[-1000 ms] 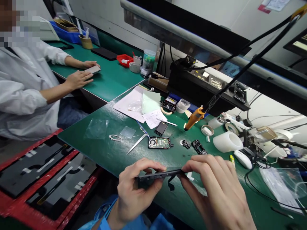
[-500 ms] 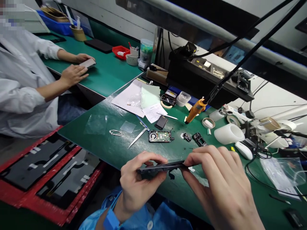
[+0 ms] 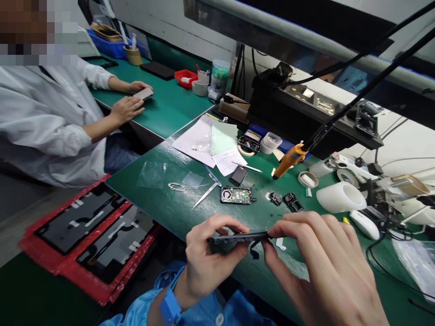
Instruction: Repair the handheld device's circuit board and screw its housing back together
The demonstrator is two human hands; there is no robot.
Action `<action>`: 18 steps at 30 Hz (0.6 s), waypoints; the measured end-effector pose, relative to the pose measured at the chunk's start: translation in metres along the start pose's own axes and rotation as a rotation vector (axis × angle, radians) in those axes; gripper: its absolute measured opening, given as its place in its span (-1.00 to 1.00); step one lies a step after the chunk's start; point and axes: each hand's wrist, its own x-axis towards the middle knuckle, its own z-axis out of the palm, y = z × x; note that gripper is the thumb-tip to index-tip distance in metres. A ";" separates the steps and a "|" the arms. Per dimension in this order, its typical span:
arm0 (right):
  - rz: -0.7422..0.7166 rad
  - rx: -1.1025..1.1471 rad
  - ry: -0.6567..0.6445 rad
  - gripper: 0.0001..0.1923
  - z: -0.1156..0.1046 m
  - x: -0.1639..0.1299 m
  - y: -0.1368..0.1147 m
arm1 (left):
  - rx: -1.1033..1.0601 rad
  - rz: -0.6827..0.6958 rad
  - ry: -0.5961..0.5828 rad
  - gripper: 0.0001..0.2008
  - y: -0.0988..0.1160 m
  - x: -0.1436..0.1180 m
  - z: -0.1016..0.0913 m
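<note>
Between my two hands, edge-on, is a thin black phone screen (image 3: 234, 238) with a dark ribbon cable (image 3: 253, 251) hanging below its right part. My left hand (image 3: 205, 265) is closed around its left end, thumb beneath and fingers above. At the right end, the thumb and fingers of my right hand (image 3: 326, 258) pinch its edge; the exact contact is partly hidden. Beyond my hands lies an opened phone body (image 3: 237, 195) with its circuit board showing. Two small black phone parts, a module (image 3: 274, 198) and a frame piece (image 3: 293, 203), lie to its right.
Tweezers (image 3: 204, 196), a battery-like block (image 3: 238, 175) and papers (image 3: 195, 138) lie on the green bench. An orange electric screwdriver (image 3: 288, 161) hangs over it. A white cup (image 3: 340, 197) and mouse (image 3: 364, 225) are right. A co-worker (image 3: 57, 122) sits left, above red trays (image 3: 56, 262).
The whole view has shifted, so bench and hands appear farther right. Both hands keep hold of the phone screen, and more of its ribbon cable shows.
</note>
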 end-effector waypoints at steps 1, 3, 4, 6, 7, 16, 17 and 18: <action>-0.004 0.018 0.001 -0.98 0.001 0.001 -0.002 | -0.012 0.003 -0.007 -0.89 -0.001 0.000 0.000; -0.006 0.051 0.014 -0.94 0.003 0.003 -0.008 | -0.037 0.006 -0.017 -0.89 -0.002 -0.001 0.001; -0.010 0.057 0.037 -0.90 0.005 0.004 -0.011 | -0.047 0.005 -0.018 -0.88 -0.002 -0.002 0.001; -0.016 0.045 0.081 -0.85 0.010 0.006 -0.018 | -0.059 0.003 -0.017 -0.86 -0.003 -0.002 0.001; -0.016 0.034 0.094 -0.85 0.013 0.007 -0.022 | -0.060 0.005 -0.016 -0.86 -0.003 -0.002 0.001; -0.041 -0.040 0.105 -0.92 0.021 0.015 -0.030 | -0.016 0.030 0.006 -0.92 -0.001 0.002 0.002; -0.046 -0.042 0.103 -0.92 0.020 0.016 -0.029 | -0.021 0.027 0.002 -0.91 -0.001 0.002 0.003; -0.050 -0.045 0.103 -0.90 0.019 0.016 -0.029 | -0.025 0.024 -0.001 -0.90 -0.002 0.002 0.003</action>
